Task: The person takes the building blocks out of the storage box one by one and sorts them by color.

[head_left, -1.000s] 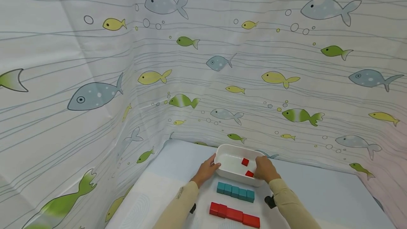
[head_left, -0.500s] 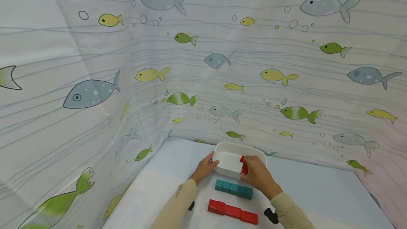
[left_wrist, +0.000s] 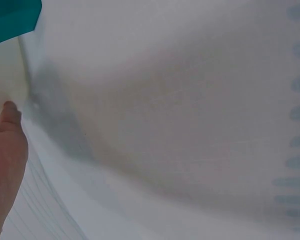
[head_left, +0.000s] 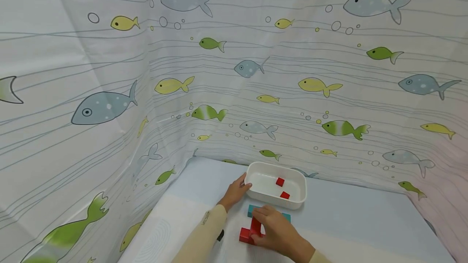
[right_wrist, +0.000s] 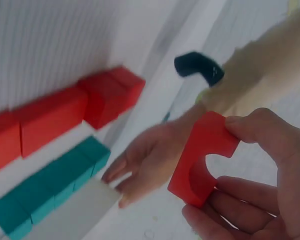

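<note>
My right hand [head_left: 276,230] pinches a red arch-shaped block [right_wrist: 192,160] between thumb and fingers, its half-round cutout facing the palm in the right wrist view. In the head view the block stands over the row of red blocks [right_wrist: 55,120], and the hand hides much of that row. A row of teal blocks [right_wrist: 55,185] lies behind it, partly covered. My left hand [head_left: 234,194] rests against the left end of a white bin [head_left: 270,201], thumb at its near corner and fingers along the outside. Inside the bin lie two red pieces [head_left: 280,182].
The bin stands at the back of the table [head_left: 351,214], close to a fish-print curtain [head_left: 292,133] that encloses the back and left. A black device [right_wrist: 197,65] sits at my left wrist. One teal block [left_wrist: 15,20] shows at the left wrist view's corner.
My right hand has lifted the red arch-shaped block out of the bin and brought it toward me, over the red row. My left hand has stayed at the bin's left end.
</note>
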### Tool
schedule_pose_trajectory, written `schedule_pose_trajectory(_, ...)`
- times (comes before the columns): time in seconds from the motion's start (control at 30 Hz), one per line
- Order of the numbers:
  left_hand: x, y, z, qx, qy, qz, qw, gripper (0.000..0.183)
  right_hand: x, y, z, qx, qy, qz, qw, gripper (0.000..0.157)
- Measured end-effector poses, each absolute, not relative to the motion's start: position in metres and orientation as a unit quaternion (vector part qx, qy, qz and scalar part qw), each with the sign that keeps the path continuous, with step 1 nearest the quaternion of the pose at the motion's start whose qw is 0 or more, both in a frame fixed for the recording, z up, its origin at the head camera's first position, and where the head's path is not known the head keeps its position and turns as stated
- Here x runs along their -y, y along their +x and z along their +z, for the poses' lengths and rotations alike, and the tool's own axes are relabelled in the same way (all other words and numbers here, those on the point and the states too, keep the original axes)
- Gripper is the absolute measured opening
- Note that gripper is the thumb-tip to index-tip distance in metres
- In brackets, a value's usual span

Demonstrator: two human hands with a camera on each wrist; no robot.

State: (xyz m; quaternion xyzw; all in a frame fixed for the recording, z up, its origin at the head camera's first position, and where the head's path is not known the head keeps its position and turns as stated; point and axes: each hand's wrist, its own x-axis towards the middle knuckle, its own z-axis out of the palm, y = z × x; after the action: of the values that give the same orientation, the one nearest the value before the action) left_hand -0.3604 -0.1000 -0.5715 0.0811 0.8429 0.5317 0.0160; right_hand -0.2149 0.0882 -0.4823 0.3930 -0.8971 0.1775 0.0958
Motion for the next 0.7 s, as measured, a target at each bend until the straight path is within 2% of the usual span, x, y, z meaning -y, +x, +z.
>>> schedule_pose_trajectory(0.33,0.098,-0.358,-0.574,-0.842,0.071,0.534,0.024,0.064,-0.064,-0.195,-0.504,0.888,0.402,0.209,-0.071,0.057)
schedule_pose_trajectory(0.53,0.097,-0.357,-0.574,-0.842,0.061,0.536,0.032,0.064,-0.053,-0.194,-0.526,0.878,0.436,0.185,-0.071,0.048)
schedule_pose_trajectory(0.7,0.097,-0.358,-0.573,-0.843,0.063,0.534,0.028,0.063,-0.045,-0.194,-0.535,0.883,0.424,0.187,-0.079,0.043)
